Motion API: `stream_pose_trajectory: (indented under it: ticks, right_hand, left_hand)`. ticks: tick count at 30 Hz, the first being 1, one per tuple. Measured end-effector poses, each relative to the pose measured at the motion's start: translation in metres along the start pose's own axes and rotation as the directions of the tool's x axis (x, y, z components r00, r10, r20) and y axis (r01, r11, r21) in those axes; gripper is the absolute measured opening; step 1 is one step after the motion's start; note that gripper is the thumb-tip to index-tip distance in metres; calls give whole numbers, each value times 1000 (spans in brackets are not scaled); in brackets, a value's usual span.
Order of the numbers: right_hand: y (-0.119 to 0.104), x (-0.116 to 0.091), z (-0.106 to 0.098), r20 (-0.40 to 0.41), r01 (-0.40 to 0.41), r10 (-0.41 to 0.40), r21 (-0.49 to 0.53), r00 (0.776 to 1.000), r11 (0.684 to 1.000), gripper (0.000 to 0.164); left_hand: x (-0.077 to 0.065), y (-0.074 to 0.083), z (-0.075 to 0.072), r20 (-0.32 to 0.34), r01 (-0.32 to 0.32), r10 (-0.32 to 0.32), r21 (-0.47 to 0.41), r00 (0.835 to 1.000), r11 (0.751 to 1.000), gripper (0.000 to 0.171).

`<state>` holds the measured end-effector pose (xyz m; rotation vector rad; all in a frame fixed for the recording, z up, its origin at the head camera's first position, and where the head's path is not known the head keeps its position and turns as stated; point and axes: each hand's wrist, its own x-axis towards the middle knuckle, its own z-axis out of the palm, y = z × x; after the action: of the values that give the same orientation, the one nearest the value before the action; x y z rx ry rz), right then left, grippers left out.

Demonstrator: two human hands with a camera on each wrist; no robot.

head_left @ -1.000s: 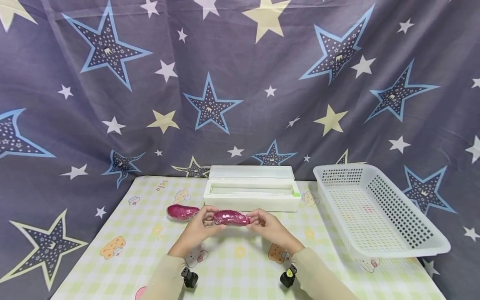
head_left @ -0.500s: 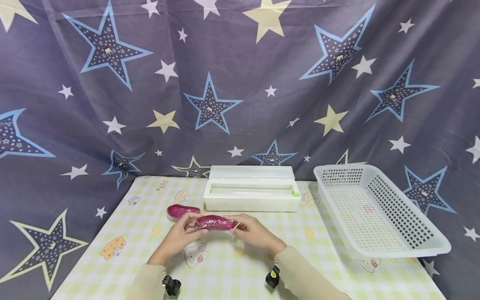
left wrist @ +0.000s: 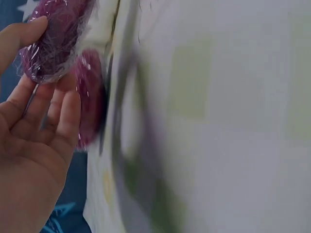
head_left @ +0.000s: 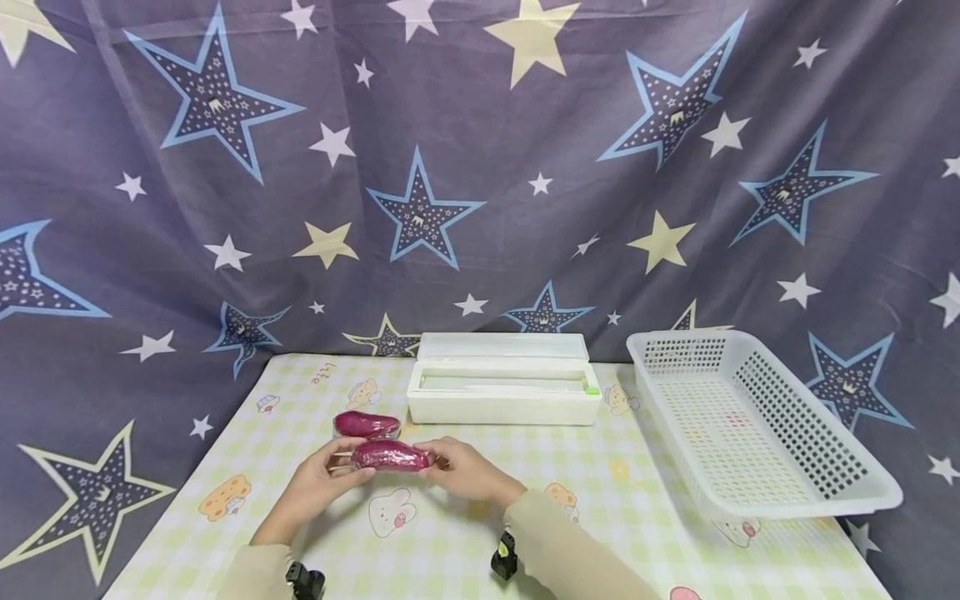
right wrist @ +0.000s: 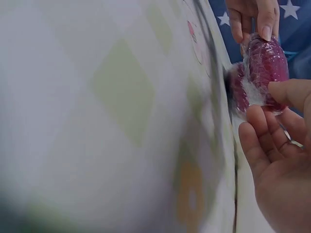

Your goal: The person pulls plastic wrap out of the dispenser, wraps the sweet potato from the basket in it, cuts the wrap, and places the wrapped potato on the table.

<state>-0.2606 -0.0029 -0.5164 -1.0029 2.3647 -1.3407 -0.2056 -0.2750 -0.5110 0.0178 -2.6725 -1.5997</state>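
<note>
Both of my hands hold a purple sweet potato wrapped in clear cling film, one at each end, low over the table's left part. My left hand pinches its left end between thumb and fingers; the left wrist view shows the crinkled film by the thumb. At the other end, my right hand grips it with thumb on top and fingers below. Just behind lies a second wrapped sweet potato on the table, partly overlapped by the held one in the wrist views.
A white cling film dispenser box stands at the back middle, its lid raised. To the right is a white perforated plastic basket. The table has a checked, cartoon-printed cloth, and a star-patterned curtain hangs behind.
Both hands have carried the wrapped sweet potato left and slightly toward the person, from in front of the box to in front of the second one. The box and basket stay put.
</note>
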Motion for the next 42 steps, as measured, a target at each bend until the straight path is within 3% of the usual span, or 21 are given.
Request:
stream_pose_trajectory:
  ticks: [8,23,33,42]
  right_hand:
    - [-6,16,21,-78,-34,43,122,996,992,31]
    - [-20,41,44,-154,-67,76,61,985,996,26]
    - [-22,48,53,-154,-117,118,21,981,993,22]
    - [-22,48,56,-159,-146,146,14,976,989,22]
  left_hand:
    - [-2,-13,-17,-28,44,-42,73,999,996,64]
    - [1,-23,-37,-26,148,-148,26,989,989,75]
    - [6,-33,-38,-45,171,-166,127,985,977,78]
    - [9,-37,-36,-36,169,-165,139,986,976,77]
